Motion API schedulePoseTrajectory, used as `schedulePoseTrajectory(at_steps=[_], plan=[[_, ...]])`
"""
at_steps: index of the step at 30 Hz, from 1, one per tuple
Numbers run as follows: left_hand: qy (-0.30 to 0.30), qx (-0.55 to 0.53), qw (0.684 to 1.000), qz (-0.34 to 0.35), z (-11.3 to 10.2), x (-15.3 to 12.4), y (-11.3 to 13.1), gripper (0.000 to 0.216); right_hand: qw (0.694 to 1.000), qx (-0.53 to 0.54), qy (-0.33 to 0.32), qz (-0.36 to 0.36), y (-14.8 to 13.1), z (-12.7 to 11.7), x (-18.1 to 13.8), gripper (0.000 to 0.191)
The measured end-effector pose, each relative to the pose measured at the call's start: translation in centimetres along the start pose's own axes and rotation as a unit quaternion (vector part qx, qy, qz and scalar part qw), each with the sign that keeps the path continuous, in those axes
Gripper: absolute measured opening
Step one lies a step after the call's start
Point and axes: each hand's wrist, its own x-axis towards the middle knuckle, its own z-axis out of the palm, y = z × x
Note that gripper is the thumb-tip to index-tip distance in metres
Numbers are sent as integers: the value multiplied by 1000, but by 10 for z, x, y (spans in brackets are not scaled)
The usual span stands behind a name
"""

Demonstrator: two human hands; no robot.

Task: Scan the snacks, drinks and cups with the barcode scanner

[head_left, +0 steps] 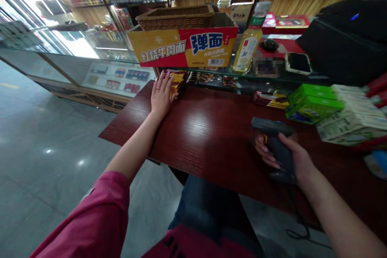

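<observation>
My left hand [162, 93] rests with its fingers stretched out over a small stack of yellow and dark red snack packets [178, 82] at the far left of the dark wooden table [211, 141]. The packets are partly hidden under my fingers. In my right hand [298, 157] is a black barcode scanner [279, 145], gripped by its handle above the table's right part, with a cable trailing down toward me. Similar yellow and red packets [270, 99] lie beyond the scanner, beside a bright green box [314, 102].
Pale green and white cartons [353, 117] stand at the right. On the glass counter behind are a yellow and red cardboard box [184, 50] topped by a wicker basket [175, 18], a bottle of yellow liquid [249, 42] and a phone [298, 63]. Stocked shelves line the wall.
</observation>
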Motion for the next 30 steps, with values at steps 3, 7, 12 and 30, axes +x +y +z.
schedulePoseTrajectory(at_steps=[3,7,12,30], plan=[[-16,-9,999,-46,-4,-4,-27,61,1000,-8,-2,5,1,10,11,37],[1,-17,999,-47,-2,-4,-33,46,1000,4,-20,4,3,39,39,36],[28,-49,998,-1,-10,-7,-19,32,998,26,-61,15,9,74,80,35],[-89,-454,864,-199,83,13,181,26,995,2,40,-97,-1,17,30,39]])
